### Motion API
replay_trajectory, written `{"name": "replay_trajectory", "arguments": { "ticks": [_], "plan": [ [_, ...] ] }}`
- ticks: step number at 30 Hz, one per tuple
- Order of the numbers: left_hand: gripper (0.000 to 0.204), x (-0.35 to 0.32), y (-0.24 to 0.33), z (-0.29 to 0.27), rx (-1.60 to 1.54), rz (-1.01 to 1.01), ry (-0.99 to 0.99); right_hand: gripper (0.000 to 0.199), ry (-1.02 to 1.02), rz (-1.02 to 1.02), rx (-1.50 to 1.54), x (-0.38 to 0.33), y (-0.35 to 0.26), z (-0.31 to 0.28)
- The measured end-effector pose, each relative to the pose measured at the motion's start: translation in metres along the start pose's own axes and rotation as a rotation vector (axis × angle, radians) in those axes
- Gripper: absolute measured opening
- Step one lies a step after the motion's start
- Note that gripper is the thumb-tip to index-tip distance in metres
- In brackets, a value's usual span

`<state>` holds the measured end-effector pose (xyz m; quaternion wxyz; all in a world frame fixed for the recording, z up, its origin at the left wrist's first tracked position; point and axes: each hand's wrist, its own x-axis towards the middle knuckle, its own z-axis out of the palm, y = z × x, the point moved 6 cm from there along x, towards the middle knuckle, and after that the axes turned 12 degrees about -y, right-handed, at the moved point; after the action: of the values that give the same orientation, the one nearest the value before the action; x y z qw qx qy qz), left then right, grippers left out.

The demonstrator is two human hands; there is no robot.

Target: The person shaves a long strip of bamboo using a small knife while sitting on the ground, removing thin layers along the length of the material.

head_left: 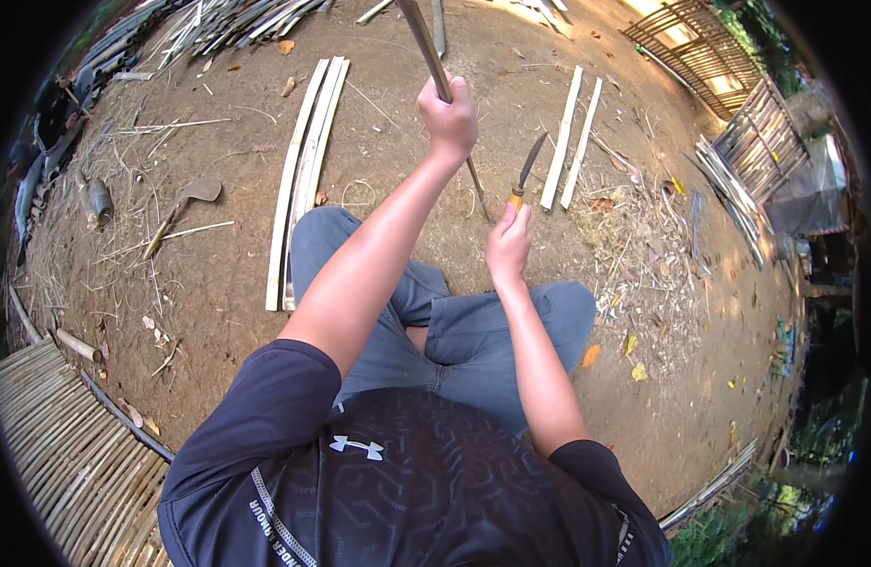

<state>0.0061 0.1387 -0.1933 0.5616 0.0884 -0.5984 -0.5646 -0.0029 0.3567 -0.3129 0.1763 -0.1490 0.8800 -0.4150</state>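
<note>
a: you sat cross-legged on the dirt ground (218,283), and your left hand (449,118) was closed round a long bamboo strip (418,33). where did that strip run?

b: it ran up and away from you. its long axis leaned from near your right knee, through your left fist, and off past the top edge. the lower end (477,184) showed below the fist, slanting down toward the ground just left of the knife.

a: and your right hand (508,248)?

b: you had it closed on the handle of a knife (526,170). the dark blade pointed up and a little right, tip free in the air, not touching the strip.

a: so which hand was nearer the strip?

b: the left one, since it held it. your right sat lower and closer to your body, with the blade just beside the strip's lower part, to its right. the two lay at a narrow angle, apart.

a: anything else near?

b: split slats (303,180) lay on the ground to your left, two more slats (572,137) to your right beyond the knife, and shavings (643,236) were scattered further right. a small hoe-like tool (185,203) lay well off to the left.
</note>
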Motion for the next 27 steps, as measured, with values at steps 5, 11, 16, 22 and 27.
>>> {"name": "replay_trajectory", "arguments": {
  "ticks": [5, 11, 16, 22, 27],
  "plan": [
    [0.033, -0.004, 0.004, 0.036, -0.072, -0.020, -0.085, 0.037, -0.106, 0.077, -0.336, 0.019, 0.051, 0.013],
    [0.033, -0.012, 0.009, 0.049, -0.086, -0.033, -0.153, 0.039, -0.035, 0.070, -0.111, 0.012, 0.032, 0.008],
    [0.033, -0.010, 0.009, 0.047, -0.078, -0.022, -0.145, 0.041, -0.012, 0.075, -0.147, 0.012, 0.004, -0.007],
    [0.033, -0.012, 0.008, 0.057, -0.115, -0.047, -0.176, 0.040, -0.106, 0.085, -0.355, 0.021, 0.048, 0.004],
    [0.033, -0.012, 0.000, 0.047, -0.136, -0.073, -0.157, 0.040, 0.212, -0.068, 0.027, 0.002, 0.023, -0.011]
  ]
}}
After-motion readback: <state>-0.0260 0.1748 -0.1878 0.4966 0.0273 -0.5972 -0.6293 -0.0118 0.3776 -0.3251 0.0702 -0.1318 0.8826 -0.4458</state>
